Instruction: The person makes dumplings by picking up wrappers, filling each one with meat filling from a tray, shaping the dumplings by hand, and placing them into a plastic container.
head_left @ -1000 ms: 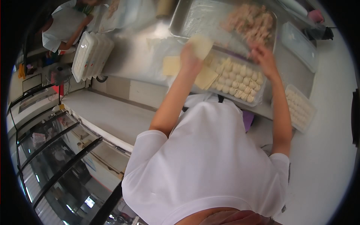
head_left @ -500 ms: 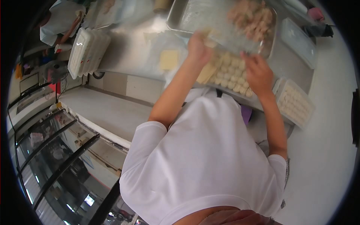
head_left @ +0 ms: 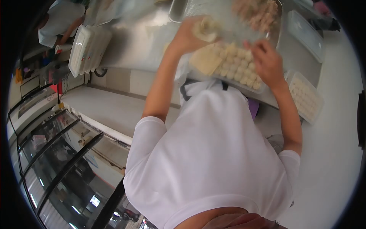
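Observation:
My left hand (head_left: 188, 36) is closed around a pale yellow dumpling wrapper (head_left: 207, 29), cupped and blurred, near the front edge of a metal tray (head_left: 176, 10). Fingers bent together, my right hand (head_left: 270, 63) is over the right side of a clear container of dumplings (head_left: 239, 68); a small reddish tip shows at its fingers, but what it grips is unclear. Square wrappers (head_left: 206, 62) lie at the left of those dumplings. Minced filling (head_left: 263, 17) is heaped in the tray's right part.
A second container of dumplings (head_left: 305, 95) sits at the table's right edge, below a clear lid (head_left: 305, 34). White stacked containers (head_left: 87, 51) stand on the left. Another person (head_left: 63, 21) is at the far left, near a fan (head_left: 57, 72).
My left hand has moved left and up, and the wrapper in it now shows cupped. My right hand has shifted slightly right and stays closed. The view has shifted a little.

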A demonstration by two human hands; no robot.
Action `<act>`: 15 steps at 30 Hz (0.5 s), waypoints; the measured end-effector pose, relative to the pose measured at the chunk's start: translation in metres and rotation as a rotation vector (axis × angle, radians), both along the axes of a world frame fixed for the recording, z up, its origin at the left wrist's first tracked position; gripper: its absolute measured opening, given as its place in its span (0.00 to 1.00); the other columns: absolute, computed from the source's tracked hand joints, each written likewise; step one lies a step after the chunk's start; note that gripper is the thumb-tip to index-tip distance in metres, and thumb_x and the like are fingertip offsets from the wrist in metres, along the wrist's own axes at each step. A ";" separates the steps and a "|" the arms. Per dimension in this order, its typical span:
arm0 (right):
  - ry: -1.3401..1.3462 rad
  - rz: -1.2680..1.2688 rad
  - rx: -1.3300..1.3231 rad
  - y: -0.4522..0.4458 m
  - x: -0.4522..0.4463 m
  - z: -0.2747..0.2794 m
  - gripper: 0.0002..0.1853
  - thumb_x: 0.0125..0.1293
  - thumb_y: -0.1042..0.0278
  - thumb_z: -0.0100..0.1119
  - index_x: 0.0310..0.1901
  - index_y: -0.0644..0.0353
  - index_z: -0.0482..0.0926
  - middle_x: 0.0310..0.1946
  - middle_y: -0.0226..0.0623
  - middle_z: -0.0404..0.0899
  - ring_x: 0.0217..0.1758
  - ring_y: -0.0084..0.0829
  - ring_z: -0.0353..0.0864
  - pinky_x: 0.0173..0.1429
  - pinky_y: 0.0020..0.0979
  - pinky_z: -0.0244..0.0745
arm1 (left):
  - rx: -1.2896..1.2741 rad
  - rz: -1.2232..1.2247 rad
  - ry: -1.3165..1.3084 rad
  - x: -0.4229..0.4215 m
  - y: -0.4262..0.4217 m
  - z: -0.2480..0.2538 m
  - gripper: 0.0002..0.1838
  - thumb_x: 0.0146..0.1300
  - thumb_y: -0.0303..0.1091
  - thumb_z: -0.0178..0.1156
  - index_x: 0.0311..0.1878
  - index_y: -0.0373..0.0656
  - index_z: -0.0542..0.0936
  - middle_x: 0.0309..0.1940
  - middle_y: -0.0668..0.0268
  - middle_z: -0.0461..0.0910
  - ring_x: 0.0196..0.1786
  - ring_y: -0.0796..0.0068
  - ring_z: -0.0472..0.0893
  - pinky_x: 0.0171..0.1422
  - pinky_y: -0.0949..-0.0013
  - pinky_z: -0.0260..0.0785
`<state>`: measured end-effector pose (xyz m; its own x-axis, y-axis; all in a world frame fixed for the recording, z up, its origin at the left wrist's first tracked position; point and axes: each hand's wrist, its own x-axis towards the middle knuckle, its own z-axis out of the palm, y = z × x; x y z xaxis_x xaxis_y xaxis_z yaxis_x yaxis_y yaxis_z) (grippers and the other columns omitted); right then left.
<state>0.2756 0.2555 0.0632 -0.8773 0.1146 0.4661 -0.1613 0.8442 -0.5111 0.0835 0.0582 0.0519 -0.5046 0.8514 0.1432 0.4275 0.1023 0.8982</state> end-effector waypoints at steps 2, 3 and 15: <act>0.035 0.003 0.191 0.002 -0.002 0.009 0.23 0.54 0.81 0.62 0.51 0.47 0.85 0.32 0.30 0.75 0.30 0.31 0.76 0.32 0.32 0.72 | -0.082 0.069 0.208 0.004 0.006 0.018 0.13 0.53 0.30 0.75 0.38 0.38 0.81 0.28 0.67 0.83 0.33 0.79 0.79 0.40 0.71 0.73; 0.034 -0.004 0.190 0.004 -0.001 0.016 0.23 0.54 0.81 0.62 0.51 0.47 0.85 0.32 0.30 0.75 0.30 0.31 0.76 0.32 0.32 0.72 | -0.083 0.062 0.207 0.006 0.010 0.015 0.13 0.53 0.30 0.75 0.38 0.38 0.81 0.28 0.67 0.83 0.33 0.79 0.79 0.40 0.71 0.73; -0.193 -0.222 -0.163 0.062 0.040 0.057 0.14 0.68 0.78 0.57 0.52 0.56 0.85 0.34 0.32 0.79 0.33 0.27 0.75 0.41 0.22 0.70 | 0.490 0.262 -1.189 0.005 0.007 -0.058 0.12 0.73 0.42 0.55 0.43 0.42 0.77 0.46 0.68 0.80 0.52 0.61 0.77 0.59 0.56 0.69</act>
